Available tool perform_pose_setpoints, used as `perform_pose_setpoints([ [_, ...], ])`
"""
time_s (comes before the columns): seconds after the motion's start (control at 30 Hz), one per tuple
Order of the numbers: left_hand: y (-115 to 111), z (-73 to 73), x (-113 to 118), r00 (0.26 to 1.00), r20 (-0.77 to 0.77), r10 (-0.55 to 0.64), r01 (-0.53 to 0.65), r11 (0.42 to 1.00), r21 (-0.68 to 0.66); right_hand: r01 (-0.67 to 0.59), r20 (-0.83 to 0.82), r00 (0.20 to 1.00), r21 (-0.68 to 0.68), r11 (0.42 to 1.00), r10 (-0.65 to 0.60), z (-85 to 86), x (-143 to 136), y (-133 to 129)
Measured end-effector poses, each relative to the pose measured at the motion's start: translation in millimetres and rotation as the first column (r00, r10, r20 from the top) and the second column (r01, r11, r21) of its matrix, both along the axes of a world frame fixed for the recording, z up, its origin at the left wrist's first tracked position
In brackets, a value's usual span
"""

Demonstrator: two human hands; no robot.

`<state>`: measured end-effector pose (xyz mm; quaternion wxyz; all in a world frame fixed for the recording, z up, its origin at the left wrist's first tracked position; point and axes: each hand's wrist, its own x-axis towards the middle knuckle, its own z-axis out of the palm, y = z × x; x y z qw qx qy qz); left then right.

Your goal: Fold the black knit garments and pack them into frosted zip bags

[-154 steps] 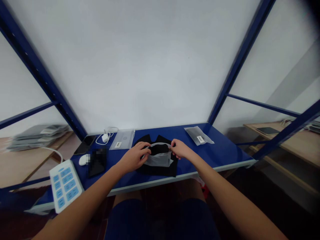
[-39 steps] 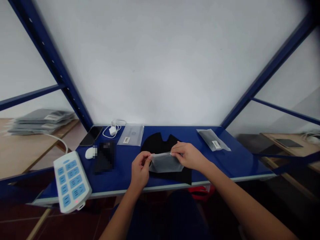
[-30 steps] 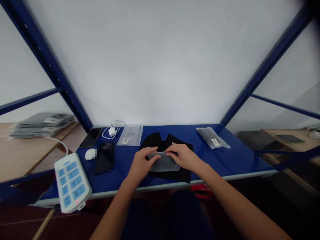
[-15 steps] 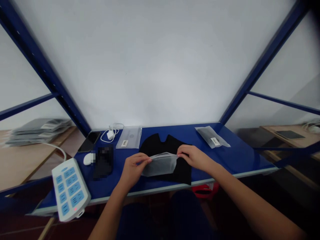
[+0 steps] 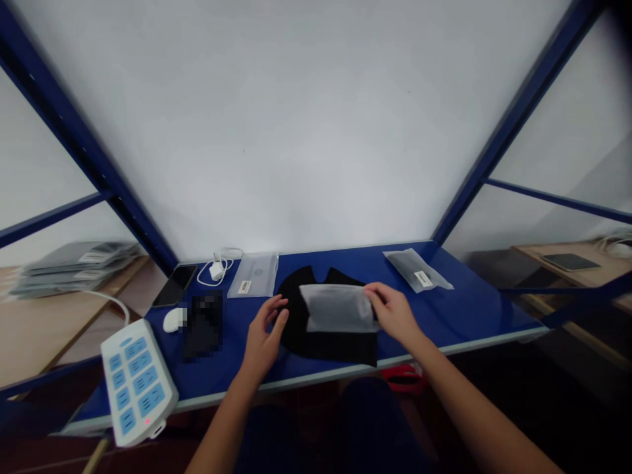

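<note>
A translucent plastic bag is pinched at its right end by my right hand. It hangs over a flat black cloth piece with a notch in its far edge; the bag hides the middle of that piece. At the left edge of the cloth, my left hand is apart from the bag, its fingers spread and holding nothing. Beyond the cloth lies a frosted bag with a white label. Another labelled bag rests at the back right.
Left on the blue table are a black phone, a white charger with cable, a white mouse and a dark pixelated item. A power strip stands at the left edge. Stacked bags lie on a side shelf.
My left hand has let go of the plastic bag and its fingers have opened. My right hand has moved slightly right, keeping hold of the bag, which has shifted rightward.
</note>
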<state>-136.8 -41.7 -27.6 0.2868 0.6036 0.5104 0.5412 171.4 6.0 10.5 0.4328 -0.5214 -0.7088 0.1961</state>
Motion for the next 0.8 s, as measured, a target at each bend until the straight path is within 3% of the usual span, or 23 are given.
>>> perform_pose_setpoints([
  [0.07,-2,-10.5,4,0.964,-0.260,-0.045,0.054,0.998,0.026,0.190,-0.054,0.980,-0.029,0.981,-0.192,-5.6,34,18],
  [0.13,-4,-20.1,8,0.869,-0.482,-0.109,0.140,0.990,0.028,0.356,0.004,0.934,-0.112,0.928,-0.358,-12.6,72,36],
  [0.2,-5,-27.1,12,0.792,-0.598,-0.120,0.170,0.985,0.027,0.468,0.177,0.878,-0.130,0.874,-0.444,-18.9,104,47],
  [0.27,-4,-30.7,14,0.756,-0.648,-0.088,0.153,0.987,0.044,0.527,0.385,0.796,-0.062,0.847,-0.467,-22.0,123,48],
  [0.37,-2,-31.0,15,0.736,-0.674,-0.058,0.145,0.987,0.073,0.560,0.516,0.663,0.139,0.817,-0.542,-18.7,116,35],
  [0.43,-1,-29.9,15,0.727,-0.684,-0.055,0.149,0.986,0.079,0.520,0.490,0.656,0.258,0.814,-0.574,-14.0,94,26],
  [0.5,-2,-28.6,16,0.723,-0.688,-0.054,0.147,0.986,0.077,0.419,0.505,0.684,0.319,0.850,-0.526,-11.9,68,24],
  [0.57,-2,-27.5,16,0.723,-0.689,-0.052,0.140,0.988,0.072,0.316,0.582,0.681,0.314,0.895,-0.445,-15.8,48,29],
  [0.63,-3,-26.3,17,0.723,-0.688,-0.053,0.136,0.988,0.067,0.292,0.645,0.656,0.262,0.920,-0.392,-25.8,40,41],
  [0.8,-6,-22.5,17,0.719,-0.692,-0.067,0.141,0.989,0.051,0.470,0.679,0.599,0.130,0.873,-0.423,-51.9,66,84],
])
